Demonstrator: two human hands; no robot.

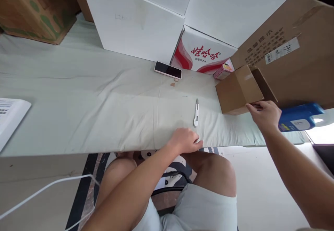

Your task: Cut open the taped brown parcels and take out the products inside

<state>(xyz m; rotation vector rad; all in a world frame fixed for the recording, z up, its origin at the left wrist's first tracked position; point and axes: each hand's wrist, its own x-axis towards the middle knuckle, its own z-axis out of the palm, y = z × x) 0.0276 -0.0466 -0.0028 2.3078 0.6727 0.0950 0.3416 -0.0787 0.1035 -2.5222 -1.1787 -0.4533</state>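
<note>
My right hand pinches the near edge of a small brown cardboard box, whose top stands open on its right side. The box sits on the cloth-covered table, leaning close to a large carton. My left hand rests palm down on the table's front edge, fingers loosely bent and thumb apart, with nothing visible in it. Just beyond it lies a white utility knife, its tip pointing away from me. Right of my right hand is a blue plastic bottle, lying on its side.
A phone lies by the white boxes at the back. Behind the small box are a red-and-white carton, a pink packet and a tall brown carton. A white device is at the left edge.
</note>
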